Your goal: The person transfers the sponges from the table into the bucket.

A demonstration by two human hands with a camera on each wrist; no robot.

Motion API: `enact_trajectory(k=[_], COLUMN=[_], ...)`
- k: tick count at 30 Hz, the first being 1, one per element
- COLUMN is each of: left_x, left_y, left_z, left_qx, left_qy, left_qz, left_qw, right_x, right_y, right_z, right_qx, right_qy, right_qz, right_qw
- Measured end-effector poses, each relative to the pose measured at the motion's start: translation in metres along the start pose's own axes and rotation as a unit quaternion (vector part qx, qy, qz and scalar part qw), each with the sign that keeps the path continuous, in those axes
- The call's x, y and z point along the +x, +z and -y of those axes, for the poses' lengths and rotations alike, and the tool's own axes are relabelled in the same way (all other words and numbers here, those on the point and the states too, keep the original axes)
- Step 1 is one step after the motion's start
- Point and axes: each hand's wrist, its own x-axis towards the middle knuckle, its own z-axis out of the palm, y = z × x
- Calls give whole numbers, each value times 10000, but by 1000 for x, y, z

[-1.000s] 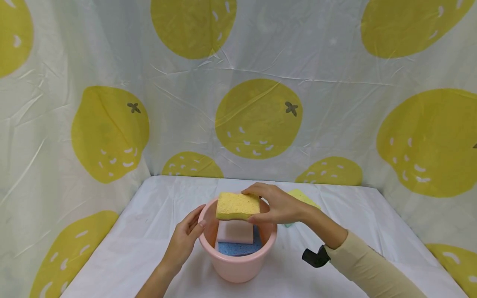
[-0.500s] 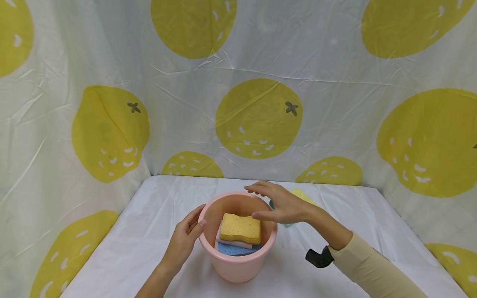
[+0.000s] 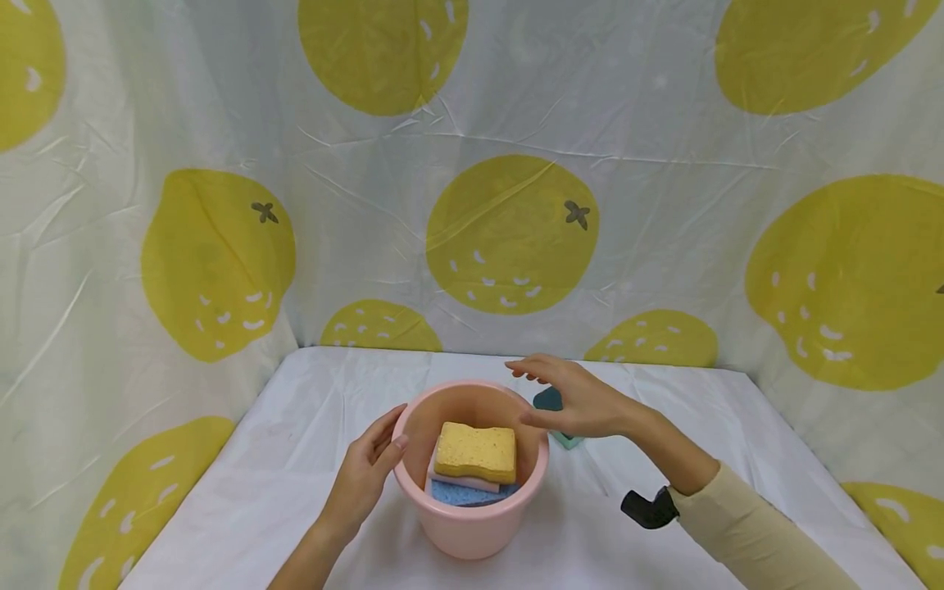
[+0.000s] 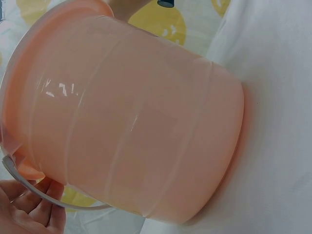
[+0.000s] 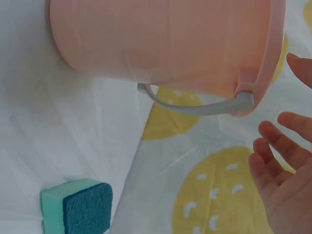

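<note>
A pink bucket (image 3: 472,533) stands upright on the white cloth. My left hand (image 3: 361,475) holds its rim at the left, thumb over the edge; in the left wrist view its fingers (image 4: 44,209) lie under the rim beside the grey handle (image 4: 34,190). Inside, a yellow sponge (image 3: 475,452) lies on a pale pink block (image 3: 468,482), with a blue sponge (image 3: 460,494) beneath. My right hand (image 3: 583,401) hovers over the bucket's right side, fingers spread and holding nothing. A green sponge with a dark teal pad (image 5: 87,209) rests on the cloth behind it, partly hidden in the head view.
The white cloth (image 3: 649,508) covers the table up to a hanging curtain (image 3: 649,246) printed with yellow lemons, which encloses the back and both sides. A black wrist mount (image 3: 649,508) sits on my right forearm.
My right hand has let go of the yellow sponge, which dropped onto the pale pink block in the bucket. That hand has then drawn back to the right. My left hand has stayed put.
</note>
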Motion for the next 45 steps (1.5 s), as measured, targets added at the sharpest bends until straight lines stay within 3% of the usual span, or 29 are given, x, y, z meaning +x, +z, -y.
enact_trajectory(k=[19,27,45], left_x=[0,1,1], left_y=[0,-1,-1], left_z=[0,1,2], left_qx=[6,6,8], left_qy=[-54,6,-14], left_qz=[-1,30,18], left_qw=[10000,10000,10000], right_x=[-20,-27,-50], right_y=[-8,-10,-17], right_z=[-33,-44,-87], right_qx=[-110,-39,-168], right_qy=[410,771,1141], right_qz=[-470,-641,-861], right_qw=[9980,9950,9896])
